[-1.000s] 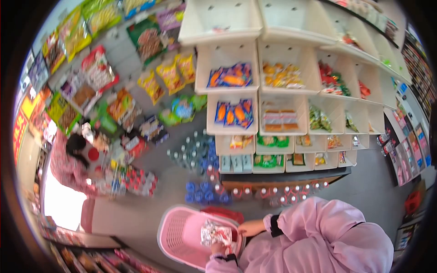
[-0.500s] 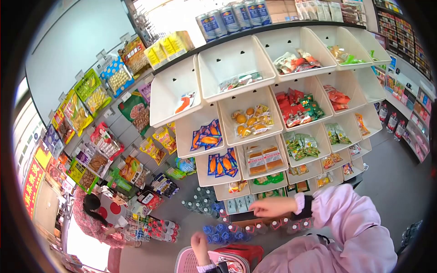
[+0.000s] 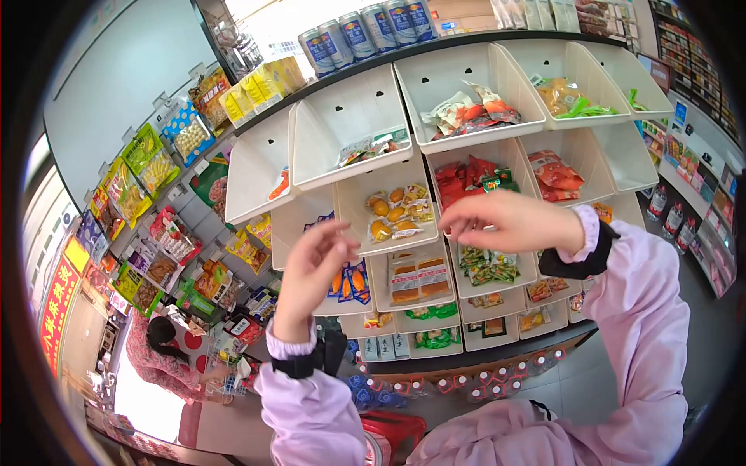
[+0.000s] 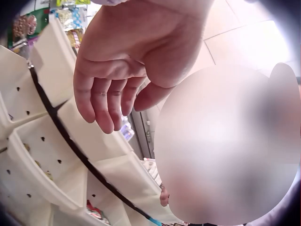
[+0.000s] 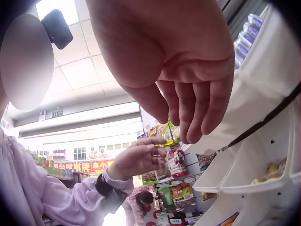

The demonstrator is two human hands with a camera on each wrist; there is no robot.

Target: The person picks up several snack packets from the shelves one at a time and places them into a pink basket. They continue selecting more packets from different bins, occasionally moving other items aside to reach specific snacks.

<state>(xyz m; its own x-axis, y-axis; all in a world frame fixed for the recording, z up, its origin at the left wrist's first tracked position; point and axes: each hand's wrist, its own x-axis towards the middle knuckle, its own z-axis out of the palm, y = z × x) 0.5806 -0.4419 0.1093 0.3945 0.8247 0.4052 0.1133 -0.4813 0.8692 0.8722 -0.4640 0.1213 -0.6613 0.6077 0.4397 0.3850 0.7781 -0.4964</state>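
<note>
Both hands are raised in front of a tiered rack of white bins point(image 3: 350, 116). My left hand point(image 3: 312, 272) is up with loosely bent fingers and nothing in it; the left wrist view shows its bare palm point(image 4: 136, 52). To its right, my right hand point(image 3: 517, 224) reaches inward, palm down, fingers relaxed and holding nothing. In the head view it overlaps the bins of red packets point(image 3: 470, 177) and green packets point(image 3: 488, 266). Between the hands lie wrapped yellow-brown snacks point(image 3: 398, 211), with packaged cakes point(image 3: 420, 278) in the bin below.
Blue-and-silver cans point(image 3: 365, 35) and yellow boxes point(image 3: 260, 87) stand on the rack's top. Bagged snacks point(image 3: 175, 233) hang on the left wall, where another person point(image 3: 163, 353) bends over. Bottles point(image 3: 466, 384) line the floor below; a red basket point(image 3: 392, 426) is by my body.
Both hands have risen from the pink basket, where the left hand was at a white-and-red packet, to in front of the bins. The head view has tilted up, and the packet is out of the hands.
</note>
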